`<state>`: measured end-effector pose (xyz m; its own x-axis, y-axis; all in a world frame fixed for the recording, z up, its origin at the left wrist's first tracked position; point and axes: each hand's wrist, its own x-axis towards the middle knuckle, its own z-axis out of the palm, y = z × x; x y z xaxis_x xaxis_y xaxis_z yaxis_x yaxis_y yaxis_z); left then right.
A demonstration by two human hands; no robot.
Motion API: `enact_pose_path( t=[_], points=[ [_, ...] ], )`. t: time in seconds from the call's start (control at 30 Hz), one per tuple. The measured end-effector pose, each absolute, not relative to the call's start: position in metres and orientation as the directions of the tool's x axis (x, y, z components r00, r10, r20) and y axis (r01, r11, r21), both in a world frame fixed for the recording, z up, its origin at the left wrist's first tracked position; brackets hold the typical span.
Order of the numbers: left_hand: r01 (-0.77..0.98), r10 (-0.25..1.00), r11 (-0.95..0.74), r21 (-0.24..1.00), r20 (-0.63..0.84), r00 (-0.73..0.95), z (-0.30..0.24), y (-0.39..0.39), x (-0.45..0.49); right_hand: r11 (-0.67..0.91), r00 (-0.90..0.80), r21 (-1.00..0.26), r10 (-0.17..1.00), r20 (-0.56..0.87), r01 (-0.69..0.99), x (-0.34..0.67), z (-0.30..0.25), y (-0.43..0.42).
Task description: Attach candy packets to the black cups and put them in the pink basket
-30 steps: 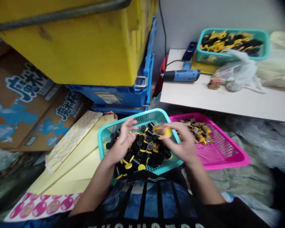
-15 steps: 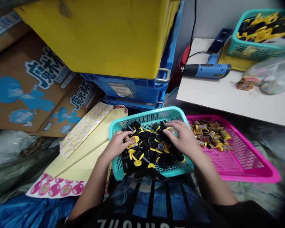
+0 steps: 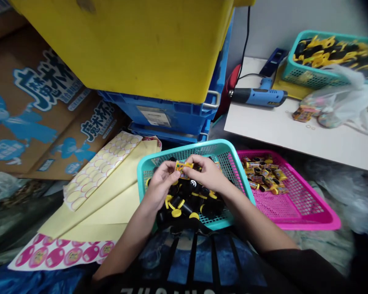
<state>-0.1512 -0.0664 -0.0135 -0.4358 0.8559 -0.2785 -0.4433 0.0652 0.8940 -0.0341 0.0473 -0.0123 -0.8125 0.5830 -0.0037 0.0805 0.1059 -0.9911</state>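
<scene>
A teal basket on my lap holds several black rollers with yellow caps. Above it, my left hand and my right hand are both closed on one small piece with an orange-yellow label; the left fingers pinch its left end, the right fingers its right end. A black roller shows just under the right fingers. To the right lies a pink basket with several labelled pieces piled in its far corner.
Sticker sheets and yellow backing paper lie left of the teal basket, pink sticker sheets nearer me. Yellow and blue crates and cardboard boxes stand behind. A white board carries a blue tool, a plastic bag and another teal basket.
Both hands rose from the pile of rollers and came together; the labelled piece held low in the left hand is now gripped by both hands above the basket.
</scene>
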Motion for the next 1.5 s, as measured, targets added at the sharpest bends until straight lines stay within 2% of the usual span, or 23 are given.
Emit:
enact_pose_path(
  t=[0.07,0.1,0.17,0.27,0.4,0.5,0.57,0.63,0.7,0.83,0.93,1.03,1.1,1.13,1.2,1.23,1.27,1.33,1.4,1.5],
  points=[
    [-0.309,0.849,0.032,0.95,-0.189,-0.494,-0.008,-0.062,-0.157,0.275,-0.852,-0.952,0.523,0.033,0.132,-0.032,-0.003,0.057],
    [-0.267,0.837,0.015,0.964,-0.158,-0.523,-0.006,-0.059,-0.159,0.286,-0.863,-0.949,0.505,0.031,0.133,-0.032,-0.001,0.06],
    [-0.248,0.812,-0.014,0.969,-0.134,-0.568,-0.003,-0.052,-0.16,0.214,-0.863,-0.97,0.505,0.011,0.113,-0.035,0.001,0.063],
    [-0.288,0.796,-0.023,0.957,-0.157,-0.585,-0.002,-0.046,-0.158,0.135,-0.813,-0.984,0.581,-0.016,0.115,-0.041,-0.004,0.062],
    [-0.28,0.808,0.022,0.96,-0.182,-0.561,-0.004,-0.044,-0.158,0.145,-0.761,-0.978,0.648,-0.021,0.151,-0.044,-0.01,0.059],
    [-0.211,0.76,0.048,0.976,-0.173,-0.626,-0.008,-0.045,-0.162,0.228,-0.755,-0.958,0.656,0.019,0.173,-0.044,-0.016,0.063],
    [-0.164,0.706,0.073,0.984,-0.167,-0.689,-0.012,-0.046,-0.165,0.4,-0.793,-0.861,0.61,-0.005,0.313,-0.044,-0.024,0.07],
    [-0.13,0.65,0.109,0.986,-0.169,-0.741,-0.016,-0.049,-0.168,0.584,-0.841,-0.665,0.526,-0.127,0.466,-0.045,-0.035,0.076],
    [-0.11,0.622,0.143,0.984,-0.176,-0.763,-0.019,-0.051,-0.171,0.697,-0.863,-0.51,0.423,-0.275,0.504,-0.048,-0.046,0.079],
    [-0.115,0.63,0.175,0.978,-0.201,-0.75,-0.026,-0.057,-0.175,0.774,-0.882,-0.459,0.267,-0.389,0.437,-0.055,-0.059,0.076],
    [-0.189,0.646,0.155,0.97,-0.245,-0.723,-0.033,-0.062,-0.179,0.8,-0.886,-0.426,0.265,-0.381,0.423,-0.054,-0.056,0.075],
    [-0.255,0.67,0.109,0.961,-0.261,-0.695,-0.04,-0.071,-0.184,0.802,-0.906,-0.44,0.285,-0.312,0.404,-0.039,-0.048,0.08],
    [-0.28,0.682,0.089,0.956,-0.264,-0.682,-0.043,-0.076,-0.186,0.747,-0.913,-0.524,0.336,-0.232,0.408,-0.025,-0.043,0.084],
    [-0.287,0.686,0.085,0.954,-0.265,-0.678,-0.044,-0.078,-0.186,0.664,-0.908,-0.631,0.38,-0.177,0.401,-0.017,-0.04,0.086],
    [-0.287,0.69,0.084,0.954,-0.264,-0.674,-0.045,-0.079,-0.185,0.346,-0.872,-0.893,0.48,-0.095,0.288,-0.006,-0.034,0.087],
    [-0.286,0.693,0.083,0.955,-0.262,-0.671,-0.045,-0.079,-0.184,0.141,-0.851,-0.973,0.518,-0.086,0.185,-0.002,-0.031,0.086],
    [-0.283,0.697,0.083,0.955,-0.259,-0.669,-0.045,-0.078,-0.182,-0.041,-0.84,-0.996,0.535,-0.092,0.082,0.0,-0.028,0.084],
    [-0.273,0.702,0.08,0.959,-0.248,-0.667,-0.044,-0.074,-0.178,-0.248,-0.84,-0.968,0.532,-0.105,-0.036,0.0,-0.023,0.08],
    [-0.257,0.708,0.074,0.964,-0.232,-0.667,-0.042,-0.071,-0.175,-0.305,-0.836,-0.95,0.538,-0.111,-0.07,-0.003,-0.018,0.076],
    [-0.227,0.708,0.067,0.971,-0.207,-0.675,-0.038,-0.07,-0.171,-0.312,-0.835,-0.95,0.528,-0.155,-0.021,-0.008,-0.015,0.073]
  ],
)
